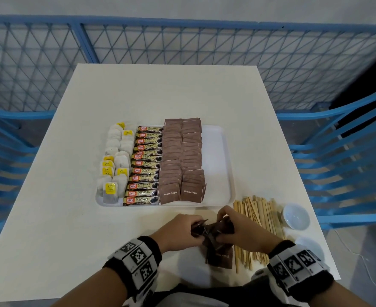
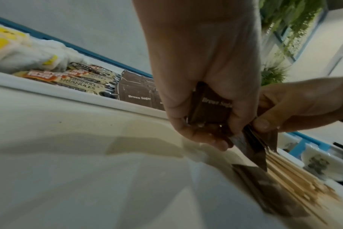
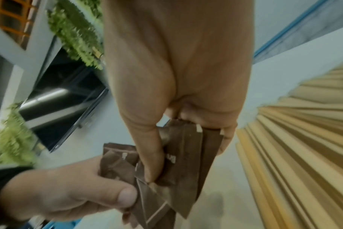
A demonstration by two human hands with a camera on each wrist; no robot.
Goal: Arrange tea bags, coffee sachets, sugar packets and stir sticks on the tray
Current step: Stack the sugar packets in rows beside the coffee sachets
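A square white counter (image 1: pixel 76 165) carries a white rectangular plastic tray (image 1: pixel 218 165) near its middle. Just right of the tray's near corner lies a loose heap of pale wooden stir sticks (image 1: pixel 260 216), with a small white bowl (image 1: pixel 296 216) beside them. Brown paper sugar packets (image 1: pixel 220 255) lie at the near edge.

On each of my wrists sits a black band (image 1: pixel 136 260) carrying white blocks printed with black square marker codes; the one on my right wrist (image 1: pixel 300 267) matches it. My left hand (image 1: pixel 178 231) and right hand (image 1: pixel 244 229) are bare. Something dark, maybe clothing, shows blurred between my forearms.
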